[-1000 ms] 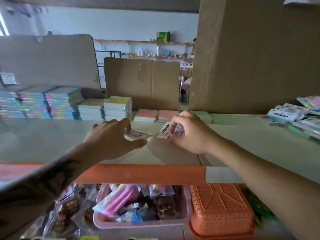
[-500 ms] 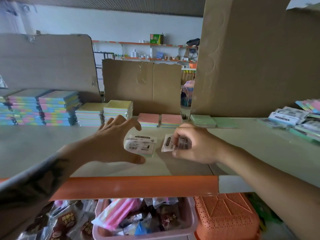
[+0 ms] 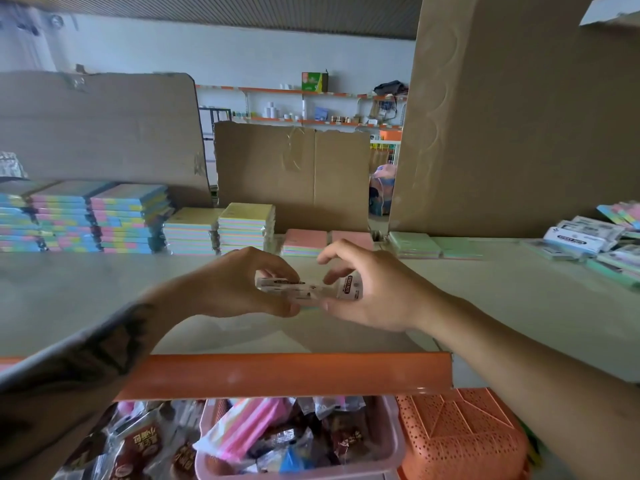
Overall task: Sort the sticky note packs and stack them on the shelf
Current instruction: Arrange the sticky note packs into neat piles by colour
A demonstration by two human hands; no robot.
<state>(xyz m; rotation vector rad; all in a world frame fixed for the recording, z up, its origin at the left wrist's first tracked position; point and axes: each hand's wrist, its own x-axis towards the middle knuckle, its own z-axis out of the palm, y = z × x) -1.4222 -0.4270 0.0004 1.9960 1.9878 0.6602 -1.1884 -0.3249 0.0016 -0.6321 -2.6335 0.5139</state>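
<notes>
Above the pale shelf board, my left hand and my right hand meet at the middle. Between them I hold small white-labelled sticky note packs pressed together; my left fingers pinch the left end, my right palm cups the right end with its label showing. Sorted stacks line the shelf's back: multicoloured packs at left, yellow-topped packs, pink packs and green packs.
A loose pile of white-labelled packs lies at the far right of the shelf. Cardboard sheets stand behind the stacks. The shelf's orange front edge runs below my hands; under it sit a pink bin and an orange basket.
My hands have lifted off the shelf and come together, joining the left hand's pack with the right hand's pack into one bundle.
</notes>
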